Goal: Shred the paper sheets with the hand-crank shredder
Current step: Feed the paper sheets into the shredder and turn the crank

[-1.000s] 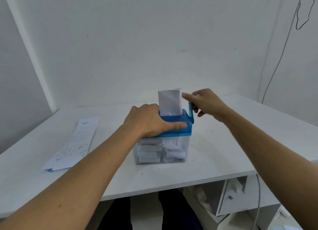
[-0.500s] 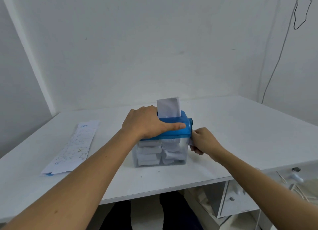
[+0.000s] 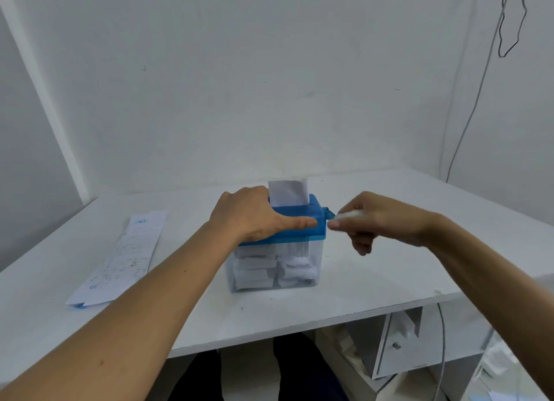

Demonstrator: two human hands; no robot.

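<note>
Shredder: a small hand-crank shredder (image 3: 311,220) with a blue top and a clear box under it. It stands on the white table, right under the left hand and just to the left of the right hand.
Paper in the slot: a white paper sheet (image 3: 288,193) sticks straight up out of the blue top. It is just behind the left hand's knuckles and touches them or nearly does.
Shreds: the clear box (image 3: 275,268) below the left hand is packed with white paper bits.
Crank handle: the crank handle (image 3: 347,215) sticks out of the shredder's right side, with a blue arm and a white grip.
Right hand: the right hand (image 3: 380,220) pinches the white grip between thumb and fingers. The other fingers are curled under. The hand looks blurry.
Left hand: the left hand (image 3: 251,214) lies over the blue top and holds it. The thumb is stretched along the front edge and the fingers bend over the top. The fingertips are hidden.
Printed sheet: a long printed sheet (image 3: 123,250) lies flat on the table, well to the left of the left hand.
Table: the table (image 3: 389,274) is white and sits in a corner of white walls.
Under the table: a white drawer unit (image 3: 398,346) sits below the right arm, and dark trouser legs (image 3: 299,370) show below the shredder.
Wall: a thin cable (image 3: 467,115) hangs down the wall, far above the right hand.
</note>
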